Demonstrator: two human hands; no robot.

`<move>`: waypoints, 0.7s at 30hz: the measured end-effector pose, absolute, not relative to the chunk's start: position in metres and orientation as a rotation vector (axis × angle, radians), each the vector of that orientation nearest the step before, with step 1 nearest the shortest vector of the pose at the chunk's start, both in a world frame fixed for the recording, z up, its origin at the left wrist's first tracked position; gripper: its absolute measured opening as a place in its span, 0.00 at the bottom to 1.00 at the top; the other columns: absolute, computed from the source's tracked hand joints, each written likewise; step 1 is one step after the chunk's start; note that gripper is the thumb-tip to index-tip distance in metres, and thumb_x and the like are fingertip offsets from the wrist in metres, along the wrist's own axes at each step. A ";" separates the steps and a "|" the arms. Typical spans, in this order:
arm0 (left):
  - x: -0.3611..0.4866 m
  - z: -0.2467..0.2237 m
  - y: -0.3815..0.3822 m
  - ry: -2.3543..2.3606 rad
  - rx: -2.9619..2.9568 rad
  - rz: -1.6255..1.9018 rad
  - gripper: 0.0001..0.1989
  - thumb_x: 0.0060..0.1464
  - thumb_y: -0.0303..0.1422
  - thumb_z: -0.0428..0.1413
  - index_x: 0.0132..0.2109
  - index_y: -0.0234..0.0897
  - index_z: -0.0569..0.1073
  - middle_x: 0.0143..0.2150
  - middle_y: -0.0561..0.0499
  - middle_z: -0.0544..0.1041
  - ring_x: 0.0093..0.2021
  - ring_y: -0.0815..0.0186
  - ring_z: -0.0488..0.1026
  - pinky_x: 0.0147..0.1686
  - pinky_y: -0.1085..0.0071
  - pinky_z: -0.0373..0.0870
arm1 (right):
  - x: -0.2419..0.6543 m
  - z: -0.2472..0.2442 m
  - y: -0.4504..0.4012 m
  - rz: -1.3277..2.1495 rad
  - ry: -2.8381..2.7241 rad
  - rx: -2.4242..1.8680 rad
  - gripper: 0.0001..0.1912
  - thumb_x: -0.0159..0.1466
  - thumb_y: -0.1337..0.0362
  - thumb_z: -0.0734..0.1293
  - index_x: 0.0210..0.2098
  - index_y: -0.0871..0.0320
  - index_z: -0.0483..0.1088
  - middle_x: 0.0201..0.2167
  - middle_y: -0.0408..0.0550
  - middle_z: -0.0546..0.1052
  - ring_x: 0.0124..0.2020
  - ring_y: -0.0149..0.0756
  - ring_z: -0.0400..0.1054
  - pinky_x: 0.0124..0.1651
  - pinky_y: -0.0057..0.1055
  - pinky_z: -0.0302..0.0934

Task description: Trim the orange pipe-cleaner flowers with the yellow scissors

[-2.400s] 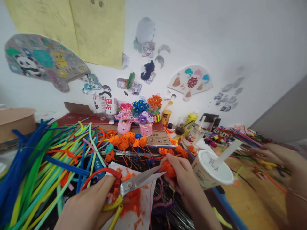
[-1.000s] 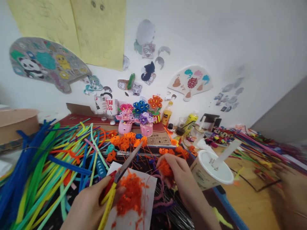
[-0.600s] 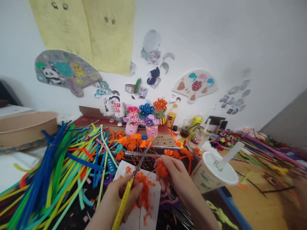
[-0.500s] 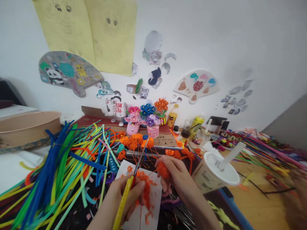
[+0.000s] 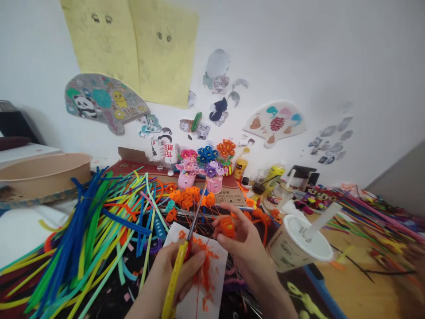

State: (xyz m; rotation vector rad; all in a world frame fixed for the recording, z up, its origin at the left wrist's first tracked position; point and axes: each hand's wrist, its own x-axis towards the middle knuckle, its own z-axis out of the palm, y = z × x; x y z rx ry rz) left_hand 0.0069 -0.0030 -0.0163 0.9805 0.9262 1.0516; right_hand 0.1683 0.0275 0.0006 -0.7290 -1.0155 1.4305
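Nearest, yellow scissors (image 5: 184,254) are gripped tight by the left hand (image 5: 175,279), with the blades together and pointing to 1 o'clock. Under them, a white paper (image 5: 199,270) with orange fluff is seen. Just past it, at 2 o'clock from the left hand, an orange flower (image 5: 226,227) is pinched in the right hand (image 5: 237,241), which is the nearer hand to it. A cup (image 5: 295,243) stands at 3 o'clock. Since half a second ago, the flower has been lifted a bit.

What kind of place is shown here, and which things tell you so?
Probably a craft workspace for making pipe-cleaner flowers. Heaps of coloured pipe cleaners cover the table, finished flower pots stand at the back, and the left hand holds scissors over orange trimmings.
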 end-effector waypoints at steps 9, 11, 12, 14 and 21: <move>0.009 -0.019 -0.001 0.989 1.062 0.994 0.14 0.42 0.40 0.65 0.24 0.36 0.70 0.16 0.59 0.66 0.17 0.75 0.58 0.18 0.78 0.51 | 0.172 -0.006 0.031 1.321 -1.056 -0.909 0.17 0.51 0.65 0.77 0.39 0.59 0.73 0.21 0.38 0.73 0.20 0.24 0.65 0.24 0.20 0.58; 0.008 -0.017 -0.002 0.997 1.083 0.972 0.12 0.44 0.39 0.63 0.25 0.37 0.71 0.16 0.60 0.66 0.17 0.76 0.56 0.17 0.77 0.49 | 0.177 -0.003 0.031 1.435 -1.028 -0.917 0.18 0.50 0.65 0.77 0.39 0.60 0.73 0.17 0.37 0.72 0.18 0.23 0.64 0.21 0.18 0.56; 0.008 -0.017 -0.002 1.000 1.093 0.960 0.12 0.45 0.39 0.63 0.25 0.37 0.71 0.16 0.60 0.65 0.16 0.76 0.55 0.17 0.77 0.48 | 0.179 -0.002 0.032 1.511 -0.999 -0.910 0.19 0.49 0.65 0.78 0.39 0.61 0.74 0.16 0.38 0.72 0.18 0.23 0.64 0.20 0.17 0.55; 0.008 -0.016 -0.003 1.003 1.115 0.937 0.12 0.45 0.38 0.62 0.25 0.37 0.70 0.16 0.60 0.66 0.17 0.76 0.54 0.17 0.77 0.46 | 0.183 -0.001 0.033 1.647 -0.930 -0.884 0.19 0.48 0.66 0.78 0.38 0.62 0.74 0.17 0.39 0.73 0.17 0.22 0.64 0.19 0.16 0.55; 0.006 -0.005 -0.006 1.001 1.119 0.831 0.13 0.42 0.40 0.63 0.26 0.36 0.70 0.16 0.63 0.61 0.17 0.77 0.50 0.19 0.76 0.42 | 0.187 -0.006 0.037 1.830 -0.778 -0.815 0.17 0.48 0.68 0.78 0.36 0.65 0.76 0.16 0.41 0.74 0.14 0.21 0.64 0.17 0.14 0.56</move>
